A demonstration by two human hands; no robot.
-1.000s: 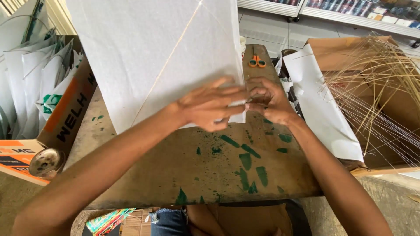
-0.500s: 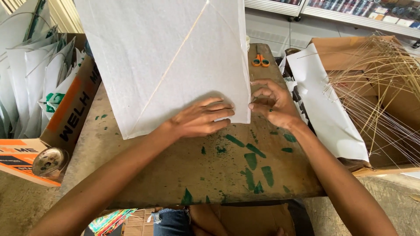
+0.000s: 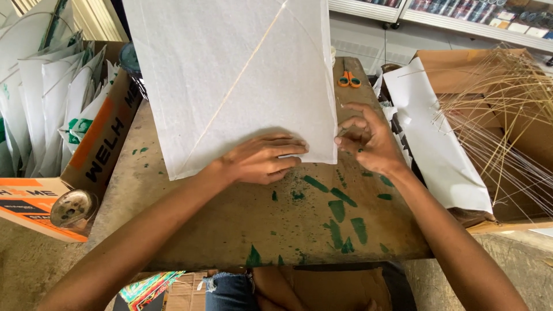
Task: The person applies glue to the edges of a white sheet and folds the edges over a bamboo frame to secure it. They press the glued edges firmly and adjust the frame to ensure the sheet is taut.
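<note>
— What has moved since half a second ago?

— My hands have drawn apart. My left hand (image 3: 262,160) has slid along the near edge of the white paper sheet (image 3: 230,75), and my right hand (image 3: 368,138) has come off to the sheet's near right corner. The sheet itself has hardly shifted on the table (image 3: 230,230).

— How do your fingers stand?

— On the left they lie flat and nearly straight, close together, palm down, pressing the sheet's near edge onto the table. They grip nothing; they only hold it down. On the right the fingers are loosely curled and half open, the fingertips (image 3: 341,141) touching the sheet's near right corner. Whether I pinch the corner or merely touch it, I cannot tell.

— Where does the sheet lie?

— Over the far middle of the table, running past the far edge, with a thin stick (image 3: 242,78) slanting across it from the upper right to the near left corner.

— And the room around you?

— The near half of the table, marked with green paint patches (image 3: 340,210), is open. Orange-handled scissors (image 3: 349,79) lie by the far right corner, well apart from my right hand. Off the right edge a second white sheet (image 3: 438,150) hangs over a cardboard box of thin sticks (image 3: 507,115). Off the left edge a box of stacked white sheets (image 3: 63,103) stands close, with a tape roll (image 3: 72,208) at its near end.
</note>
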